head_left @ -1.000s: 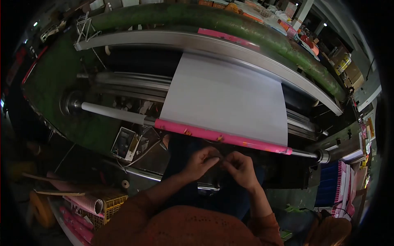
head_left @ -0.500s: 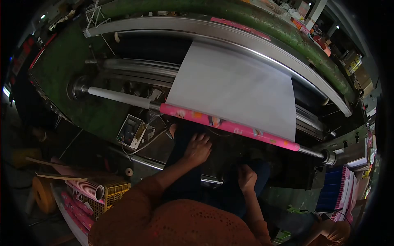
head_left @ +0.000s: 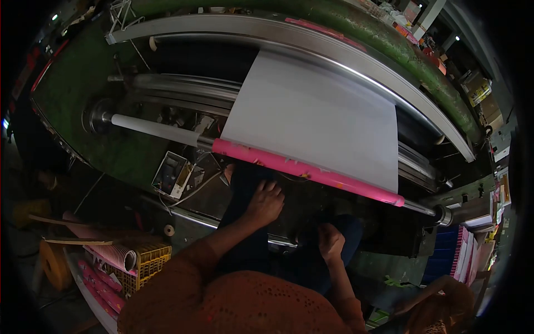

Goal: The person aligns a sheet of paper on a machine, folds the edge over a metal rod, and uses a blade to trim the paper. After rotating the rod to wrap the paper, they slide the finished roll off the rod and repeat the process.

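My left hand (head_left: 266,204) lies on my left thigh near the knee, palm down with its fingers stretched out, holding nothing. On my right thigh rests my right hand (head_left: 331,241), closed in a fist, and no object shows in it. Just beyond my knees is a pink printed roll (head_left: 306,171) on a metal shaft (head_left: 418,206). A wide white sheet (head_left: 317,114) runs from under the machine's metal bar (head_left: 267,30) down onto this roll. Neither hand touches the roll or the sheet.
A small open box (head_left: 171,175) of odds and ends sits left of my knee. At lower left are a yellow crate (head_left: 150,267) and rolled pink material (head_left: 114,255). Another person (head_left: 445,306) is at lower right, near stacked pink-edged sheets (head_left: 464,253).
The pattern showing on the pink roll differs, so the roll has turned. The person at lower right reaches further in. My hands stay on my thighs; the view has shifted slightly.
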